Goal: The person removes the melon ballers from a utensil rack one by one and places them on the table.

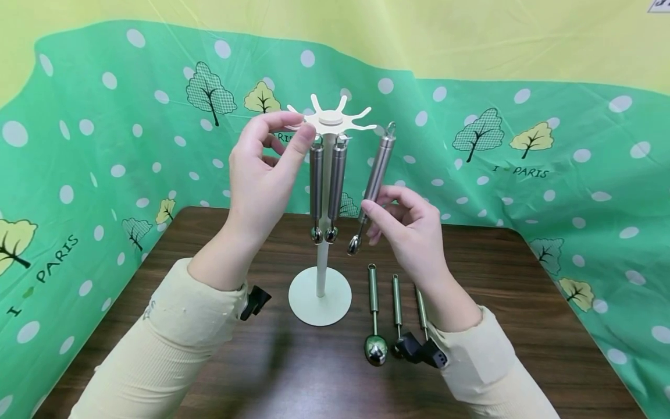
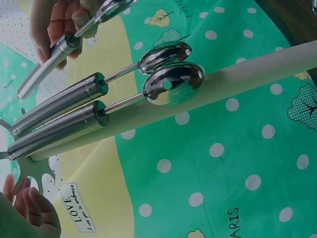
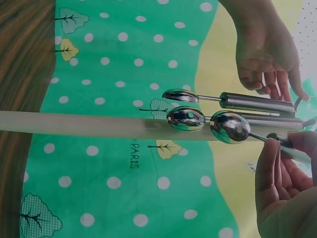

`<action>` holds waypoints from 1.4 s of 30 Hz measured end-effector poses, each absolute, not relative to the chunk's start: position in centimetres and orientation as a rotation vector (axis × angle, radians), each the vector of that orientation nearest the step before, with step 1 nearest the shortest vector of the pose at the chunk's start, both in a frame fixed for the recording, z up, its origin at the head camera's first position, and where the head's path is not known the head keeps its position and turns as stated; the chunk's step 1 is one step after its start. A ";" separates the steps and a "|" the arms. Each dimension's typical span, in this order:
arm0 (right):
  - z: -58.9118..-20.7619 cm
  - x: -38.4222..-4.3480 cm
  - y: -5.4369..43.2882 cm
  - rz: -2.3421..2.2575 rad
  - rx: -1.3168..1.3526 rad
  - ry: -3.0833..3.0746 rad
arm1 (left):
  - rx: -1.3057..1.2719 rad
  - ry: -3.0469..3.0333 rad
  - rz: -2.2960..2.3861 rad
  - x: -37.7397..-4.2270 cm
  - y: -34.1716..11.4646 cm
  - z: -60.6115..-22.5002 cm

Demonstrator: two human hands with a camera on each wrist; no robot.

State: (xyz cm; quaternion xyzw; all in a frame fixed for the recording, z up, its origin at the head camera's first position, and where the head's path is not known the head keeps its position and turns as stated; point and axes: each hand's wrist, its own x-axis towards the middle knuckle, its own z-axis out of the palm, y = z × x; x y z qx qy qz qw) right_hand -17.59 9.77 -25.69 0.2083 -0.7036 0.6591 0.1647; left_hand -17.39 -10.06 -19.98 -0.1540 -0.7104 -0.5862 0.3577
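Note:
A white rotary hanging rack (image 1: 331,120) with curved hook arms stands upright on a round base. Two steel melon ballers (image 1: 316,183) (image 1: 337,183) hang from its front arms, bowls down; a small hole shows in one bowl (image 2: 173,84). At the left of the rack's top, my left hand (image 1: 264,166) pinches a hook arm between thumb and index finger. My right hand (image 1: 410,233) grips a third melon baller (image 1: 379,169) low on its handle, between thumb and fingers. That one tilts, loop end up beside a right-hand arm, bowl (image 3: 230,127) down.
Several more melon ballers, one with a large bowl (image 1: 376,349), lie on the dark wooden table (image 1: 235,349) under my right forearm. The rack's round base (image 1: 303,305) is left of them. A green and yellow printed cloth (image 1: 481,192) hangs behind and at both sides.

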 end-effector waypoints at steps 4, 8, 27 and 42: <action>-25.7 -17.2 10.1 1.882 0.573 -1.996 | -0.407 -1.834 -1.499 -17.4 -9.9 -19.9; -25.8 -16.9 10.5 1.882 0.561 -1.976 | -0.404 -1.831 -1.504 -17.3 -9.9 -19.9; -26.8 -15.1 12.2 1.920 0.536 -1.945 | -0.335 -1.814 -1.537 -17.7 -10.5 -20.1; -28.6 -14.3 14.1 1.964 0.403 -1.951 | -0.424 -1.841 -1.712 -18.1 -11.1 -20.1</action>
